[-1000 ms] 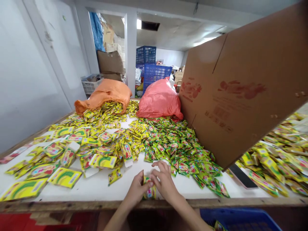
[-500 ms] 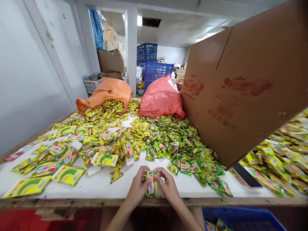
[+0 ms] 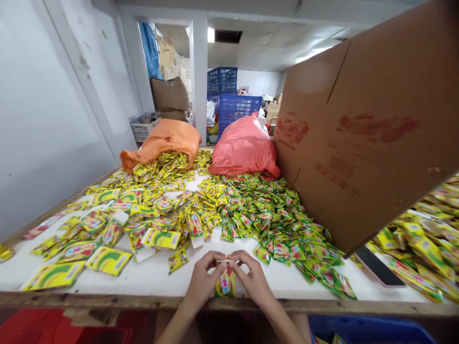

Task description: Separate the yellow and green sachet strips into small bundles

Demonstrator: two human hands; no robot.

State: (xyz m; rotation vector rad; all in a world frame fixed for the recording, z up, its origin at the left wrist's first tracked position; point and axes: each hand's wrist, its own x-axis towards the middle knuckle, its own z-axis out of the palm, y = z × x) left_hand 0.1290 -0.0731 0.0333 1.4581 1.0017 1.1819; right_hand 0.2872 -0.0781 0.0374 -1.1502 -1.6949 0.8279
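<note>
While the left hand (image 3: 203,278) and right hand (image 3: 253,279) are pinching the top of a small printed carton (image 3: 225,285), they are holding it near the wooden front edge of the table (image 3: 143,301). Uneven thumb pressure would be risking a crease; a loosened pinch, a fall.

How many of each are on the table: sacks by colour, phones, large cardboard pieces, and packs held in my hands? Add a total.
Orange sack: 1
Pinkish-red sack: 1
Phone: 1
Large cardboard piece: 1
Pack held between left hand and right hand: 1
Total: 5
</note>
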